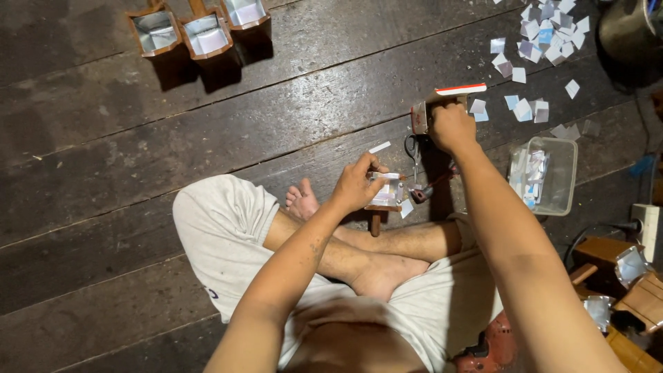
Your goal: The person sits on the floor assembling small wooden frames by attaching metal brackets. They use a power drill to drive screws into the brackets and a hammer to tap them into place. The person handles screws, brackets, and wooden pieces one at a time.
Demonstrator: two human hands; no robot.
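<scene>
Grip, left hand (356,185): fingers closed around a small wooden box (385,193) lined with shiny foil, held above the crossed legs.
Grip, right hand (450,126): clasped on a tape dispenser (442,102) resting on the plank floor (103,173).
Between hands: scissors (413,153).
Right side: clear plastic tub (556,176), scattered paper squares (545,34).
Top left: three foil-lined boxes (200,31).

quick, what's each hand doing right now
left hand: closed on a small foil-lined wooden scoop
right hand: closed on a stapler
</scene>
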